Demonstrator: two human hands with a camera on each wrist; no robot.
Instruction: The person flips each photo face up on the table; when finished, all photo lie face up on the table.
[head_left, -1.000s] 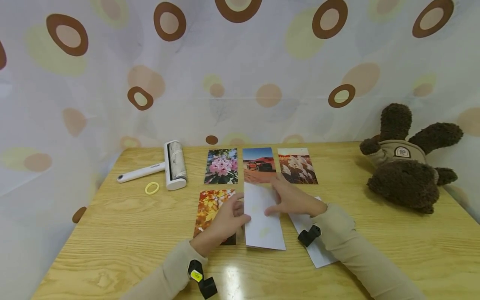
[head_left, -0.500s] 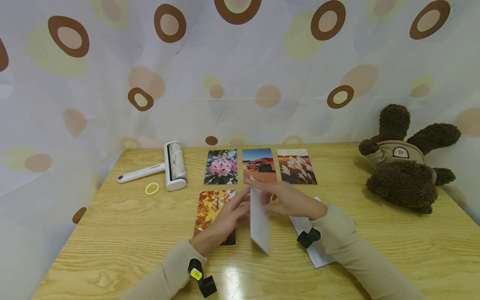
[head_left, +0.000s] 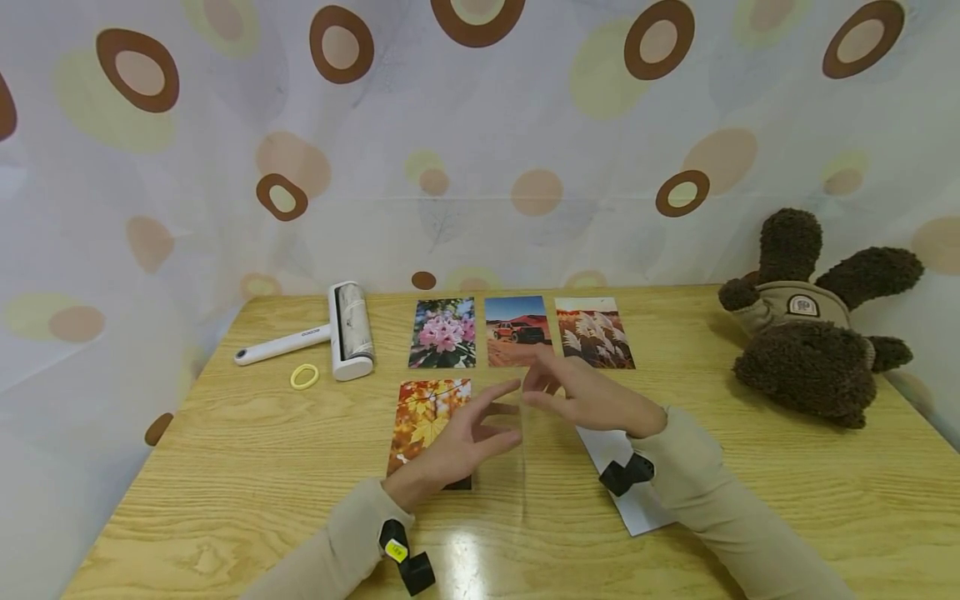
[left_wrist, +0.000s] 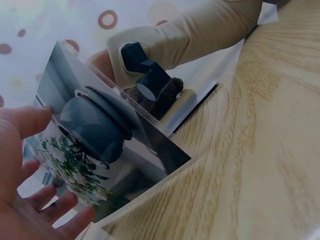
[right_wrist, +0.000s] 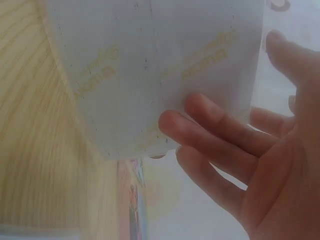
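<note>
Between my two hands a photo print stands on edge over the table; the head view catches only its thin edge. Its picture side, a dark blue pot with white flowers [left_wrist: 92, 127], faces my left hand [head_left: 468, 437]. That hand's thumb lies at the print's side and its loosely extended fingers are along the lower part of the picture. The white back of the print [right_wrist: 150, 65], marked with yellow lettering, faces my right hand [head_left: 588, 392], whose extended fingertips rest at it. A white sheet [head_left: 647, 507] lies face up on the table, partly under my right forearm.
Flower [head_left: 442, 333], red truck [head_left: 517, 323] and pampas grass [head_left: 596, 333] photos form a back row. An autumn leaf photo [head_left: 423, 417] lies partly under my left hand. Further left are a white lint roller [head_left: 351, 333] and yellow ring [head_left: 304, 377]; a brown plush toy [head_left: 813, 333] sits right.
The print was tilted with its white back upward; it has turned upright until edge-on to the head view. My fingers have loosened and spread on both sides of it.
</note>
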